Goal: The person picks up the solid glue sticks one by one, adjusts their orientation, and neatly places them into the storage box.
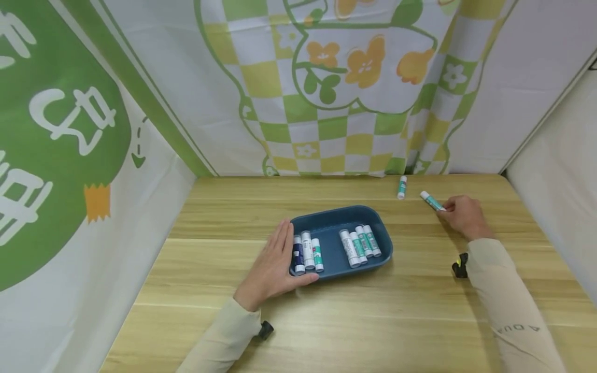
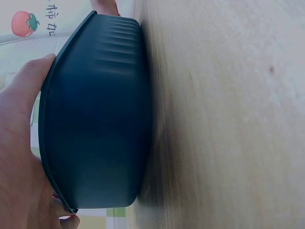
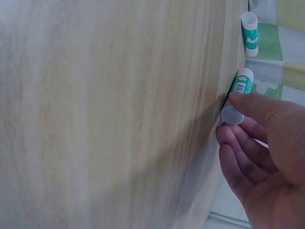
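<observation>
A dark blue tray (image 1: pixel 333 223) stands on the table. Along its left rim lies my left hand (image 1: pixel 272 259), fingers straight and thumb stretched along the front rim; the tray's outer wall (image 2: pixel 100 109) fills much of the left wrist view. Inside, at the left, are a dark blue glue stick (image 1: pixel 298 254), a white one (image 1: pixel 307 249) and a small green-and-white one (image 1: pixel 317 255). Several more glue sticks (image 1: pixel 362 243) lie side by side at the right end. Right of the tray, my right hand (image 1: pixel 464 215) pinches the near end of a green-and-white glue stick (image 1: pixel 432 200) between thumb and fingers.
Another green-and-white glue stick (image 1: pixel 402 187) lies near the back edge of the wooden table (image 1: pixel 224 212), left of my right hand. A patterned curtain (image 1: pixel 336 129) hangs behind the table, with printed cloth (image 1: pixel 60 129) at the left and plain pale cloth (image 1: pixel 559 129) at the right.
</observation>
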`<state>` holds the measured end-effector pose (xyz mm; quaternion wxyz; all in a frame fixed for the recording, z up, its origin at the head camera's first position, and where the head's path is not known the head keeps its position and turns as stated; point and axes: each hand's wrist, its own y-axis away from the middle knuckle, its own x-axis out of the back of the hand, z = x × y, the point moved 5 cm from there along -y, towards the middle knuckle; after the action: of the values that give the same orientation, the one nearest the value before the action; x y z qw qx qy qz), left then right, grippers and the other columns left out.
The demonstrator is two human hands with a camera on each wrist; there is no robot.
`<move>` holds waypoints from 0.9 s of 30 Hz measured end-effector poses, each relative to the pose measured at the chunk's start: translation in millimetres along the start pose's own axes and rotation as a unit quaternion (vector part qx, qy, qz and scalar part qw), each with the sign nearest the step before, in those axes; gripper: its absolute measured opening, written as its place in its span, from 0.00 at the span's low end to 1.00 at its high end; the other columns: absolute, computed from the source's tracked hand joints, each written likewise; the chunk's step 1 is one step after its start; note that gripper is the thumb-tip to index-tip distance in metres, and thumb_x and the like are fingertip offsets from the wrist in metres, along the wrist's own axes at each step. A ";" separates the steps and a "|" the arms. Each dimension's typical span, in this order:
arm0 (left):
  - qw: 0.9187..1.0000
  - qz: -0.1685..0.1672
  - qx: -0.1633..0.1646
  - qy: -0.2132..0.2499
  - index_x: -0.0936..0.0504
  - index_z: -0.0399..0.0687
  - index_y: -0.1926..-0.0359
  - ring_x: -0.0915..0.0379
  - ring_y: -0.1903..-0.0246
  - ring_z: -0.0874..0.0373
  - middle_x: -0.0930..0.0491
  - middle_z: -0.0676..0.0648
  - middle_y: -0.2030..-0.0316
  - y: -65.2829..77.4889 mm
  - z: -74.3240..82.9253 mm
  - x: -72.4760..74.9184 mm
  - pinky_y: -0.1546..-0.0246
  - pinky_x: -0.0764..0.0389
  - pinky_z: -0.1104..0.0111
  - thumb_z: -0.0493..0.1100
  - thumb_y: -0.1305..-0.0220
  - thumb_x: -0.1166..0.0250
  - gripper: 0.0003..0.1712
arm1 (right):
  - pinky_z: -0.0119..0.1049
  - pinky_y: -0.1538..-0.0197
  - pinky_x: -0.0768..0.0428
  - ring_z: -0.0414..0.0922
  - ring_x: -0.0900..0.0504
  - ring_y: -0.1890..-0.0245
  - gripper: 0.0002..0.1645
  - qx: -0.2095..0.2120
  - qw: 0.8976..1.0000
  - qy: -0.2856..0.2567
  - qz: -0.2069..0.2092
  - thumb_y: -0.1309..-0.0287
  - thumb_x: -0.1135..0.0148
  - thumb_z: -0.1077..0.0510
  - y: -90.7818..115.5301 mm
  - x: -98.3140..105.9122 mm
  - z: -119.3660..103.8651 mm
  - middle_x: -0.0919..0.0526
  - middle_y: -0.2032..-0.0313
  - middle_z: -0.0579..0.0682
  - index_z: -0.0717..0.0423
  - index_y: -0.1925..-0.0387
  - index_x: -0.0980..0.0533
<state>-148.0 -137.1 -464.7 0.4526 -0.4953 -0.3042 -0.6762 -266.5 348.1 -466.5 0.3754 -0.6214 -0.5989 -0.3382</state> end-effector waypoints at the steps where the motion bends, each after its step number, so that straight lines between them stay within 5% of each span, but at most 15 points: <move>1: 1.000 -0.001 0.001 -0.001 0.64 0.40 0.15 0.71 0.13 0.48 0.65 0.40 0.13 0.0 -0.1 -0.2 0.15 0.52 0.51 0.88 0.43 0.45 0.77 | 0.56 0.52 0.17 0.63 0.13 0.59 0.20 -0.001 1.000 -0.001 -0.002 0.35 0.30 0.57 0.0 -0.2 -0.1 0.10 0.60 0.68 0.73 0.55 0.15; 7: 1.000 0.002 -0.003 -0.002 0.64 0.40 0.15 0.71 0.13 0.48 0.65 0.40 0.14 0.2 0.2 -0.4 0.15 0.52 0.52 0.87 0.42 0.45 0.77 | 0.60 0.48 0.17 0.64 0.12 0.57 0.20 -0.003 1.000 -0.008 -0.010 0.34 0.30 0.56 2.6 0.2 -5.0 0.09 0.60 0.66 0.73 0.54 0.15; 16: 1.000 -0.001 -0.001 -0.001 0.64 0.40 0.15 0.70 0.13 0.48 0.65 0.40 0.14 0.3 0.3 -0.4 0.15 0.53 0.52 0.87 0.42 0.45 0.77 | 0.30 0.65 0.21 0.49 0.11 0.66 0.19 0.003 1.000 -0.026 0.010 0.36 0.30 0.57 8.8 4.1 -13.6 0.09 0.61 0.66 0.72 0.56 0.15; 27: 1.000 -0.007 0.003 0.000 0.65 0.41 0.15 0.71 0.13 0.48 0.65 0.40 0.13 0.5 0.3 -0.1 0.15 0.52 0.52 0.87 0.42 0.45 0.77 | 0.27 0.70 0.21 0.48 0.11 0.68 0.19 0.020 0.998 -0.039 0.050 0.35 0.28 0.54 30.2 24.3 -50.8 0.09 0.62 0.65 0.70 0.57 0.14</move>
<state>-147.4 -137.0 -464.7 0.4494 -0.4923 -0.3094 -0.6782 -233.6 315.7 -422.3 0.3804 -0.6558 -0.5879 -0.2822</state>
